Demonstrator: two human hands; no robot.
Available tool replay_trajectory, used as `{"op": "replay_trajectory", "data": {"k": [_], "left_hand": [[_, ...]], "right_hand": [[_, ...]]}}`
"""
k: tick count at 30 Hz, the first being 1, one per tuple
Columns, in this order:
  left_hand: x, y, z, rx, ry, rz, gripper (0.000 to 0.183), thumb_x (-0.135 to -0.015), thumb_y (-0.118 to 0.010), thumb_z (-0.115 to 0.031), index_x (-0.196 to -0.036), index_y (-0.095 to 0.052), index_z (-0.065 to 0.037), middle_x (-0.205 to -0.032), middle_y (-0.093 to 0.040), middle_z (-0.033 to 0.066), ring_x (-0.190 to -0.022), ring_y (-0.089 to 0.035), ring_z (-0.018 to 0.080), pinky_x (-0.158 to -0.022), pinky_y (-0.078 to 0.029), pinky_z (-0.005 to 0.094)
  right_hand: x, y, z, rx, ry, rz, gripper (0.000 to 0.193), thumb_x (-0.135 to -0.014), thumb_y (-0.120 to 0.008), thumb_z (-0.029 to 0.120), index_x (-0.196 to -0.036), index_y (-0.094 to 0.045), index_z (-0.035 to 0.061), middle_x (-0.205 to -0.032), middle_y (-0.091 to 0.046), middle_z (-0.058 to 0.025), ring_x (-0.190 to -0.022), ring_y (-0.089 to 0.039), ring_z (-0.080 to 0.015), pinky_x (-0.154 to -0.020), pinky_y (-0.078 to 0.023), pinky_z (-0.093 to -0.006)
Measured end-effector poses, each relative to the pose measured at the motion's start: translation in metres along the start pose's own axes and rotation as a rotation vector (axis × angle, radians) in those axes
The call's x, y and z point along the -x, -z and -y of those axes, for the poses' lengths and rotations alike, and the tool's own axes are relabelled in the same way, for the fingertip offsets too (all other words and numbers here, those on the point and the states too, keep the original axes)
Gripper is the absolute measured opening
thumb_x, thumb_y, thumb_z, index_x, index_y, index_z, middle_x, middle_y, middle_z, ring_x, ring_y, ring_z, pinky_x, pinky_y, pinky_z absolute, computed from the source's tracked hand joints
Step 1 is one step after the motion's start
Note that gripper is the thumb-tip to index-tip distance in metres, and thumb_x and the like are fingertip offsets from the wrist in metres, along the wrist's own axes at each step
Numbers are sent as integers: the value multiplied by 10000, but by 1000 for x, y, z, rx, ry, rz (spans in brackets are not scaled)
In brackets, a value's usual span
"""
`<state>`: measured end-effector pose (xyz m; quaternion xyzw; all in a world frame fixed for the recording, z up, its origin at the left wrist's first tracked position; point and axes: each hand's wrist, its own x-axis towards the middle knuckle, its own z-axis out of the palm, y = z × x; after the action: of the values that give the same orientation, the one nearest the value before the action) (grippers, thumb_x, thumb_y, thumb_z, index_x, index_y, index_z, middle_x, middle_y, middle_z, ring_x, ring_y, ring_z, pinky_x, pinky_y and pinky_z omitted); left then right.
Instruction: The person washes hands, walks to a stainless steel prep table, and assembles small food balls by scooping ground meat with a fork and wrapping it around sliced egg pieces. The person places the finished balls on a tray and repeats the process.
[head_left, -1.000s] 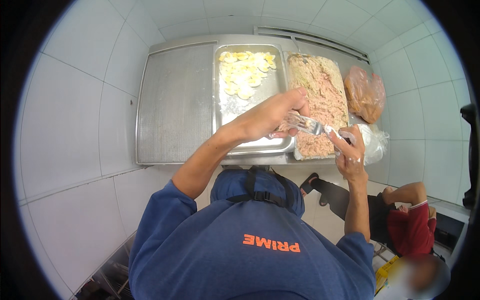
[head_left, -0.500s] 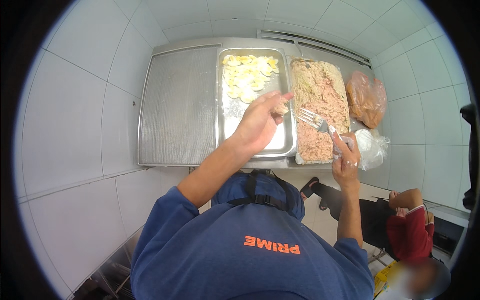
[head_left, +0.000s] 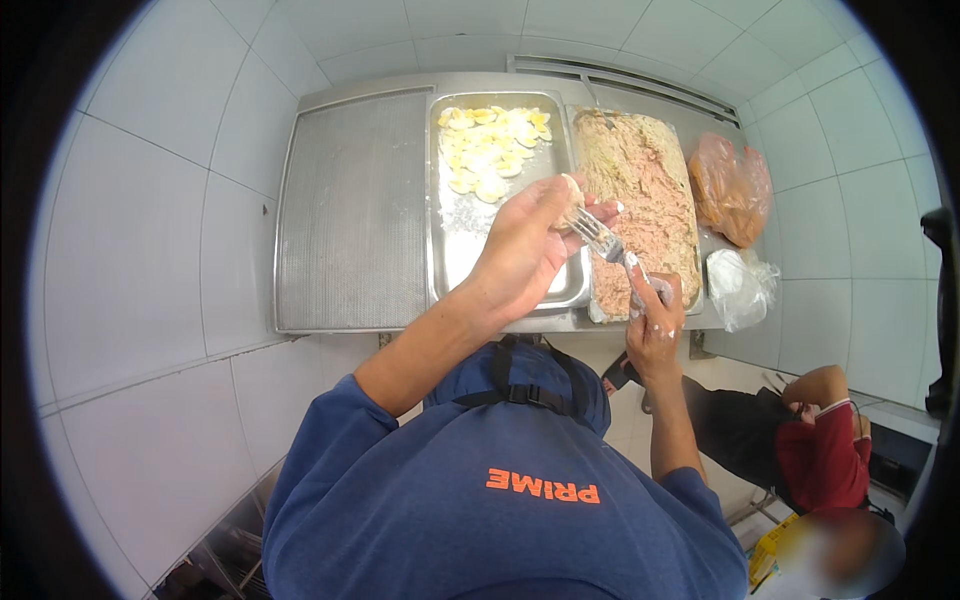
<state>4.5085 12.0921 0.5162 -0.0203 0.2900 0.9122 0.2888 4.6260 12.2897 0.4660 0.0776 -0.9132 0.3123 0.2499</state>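
My left hand is cupped around a pale dumpling wrapper, mostly hidden by the fingers. In my right hand, dusted with white flour, is a metal fork. Its tines reach the wrapper in my left palm. Both hands are over the border between a steel tray and a tray of pinkish minced filling. Yellow and white folded dumplings lie in the far part of the steel tray, with white flour dusted nearer to me.
To the left is a ridged metal worktop. At the right stand an orange-filled plastic bag and a clear bag with something white. Tiled walls enclose the table. Another person in a red top sits at lower right.
My right hand has moved left with the fork, from above the minced filling to the wrapper in my left hand. My left hand's fingers have shifted around the wrapper.
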Motion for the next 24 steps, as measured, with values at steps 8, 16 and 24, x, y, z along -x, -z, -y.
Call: {"op": "replay_trajectory", "data": {"k": [8,16,24], "left_hand": [[2,0,-8,-67,27,54,295,-1112,-486,-260,-1299,-551,-42,-1141,-618,127,-1085,-669,248,-929,-593,379],[1,0,-34,-527,140,314,534,-1140,-304,-464,-1109,-655,-63,-873,-616,40,-593,-498,84,-528,-468,236],[0,0,-42,-885,227,332,652,-1124,-231,-572,-1002,-658,-95,-675,-547,-25,-484,-377,42,-423,-306,206]], "right_hand": [[6,6,-4,20,46,33,550,-767,-547,-129,-1270,-712,21,-968,-588,-170,-843,-576,-313,-753,-478,-384],[-5,36,-22,34,204,9,500,-723,-647,-63,-1176,-774,105,-948,-608,-142,-845,-560,-330,-753,-444,-427],[-27,51,-20,112,278,93,556,-691,-658,-76,-1177,-793,159,-907,-593,-111,-796,-540,-304,-690,-411,-419]]}}
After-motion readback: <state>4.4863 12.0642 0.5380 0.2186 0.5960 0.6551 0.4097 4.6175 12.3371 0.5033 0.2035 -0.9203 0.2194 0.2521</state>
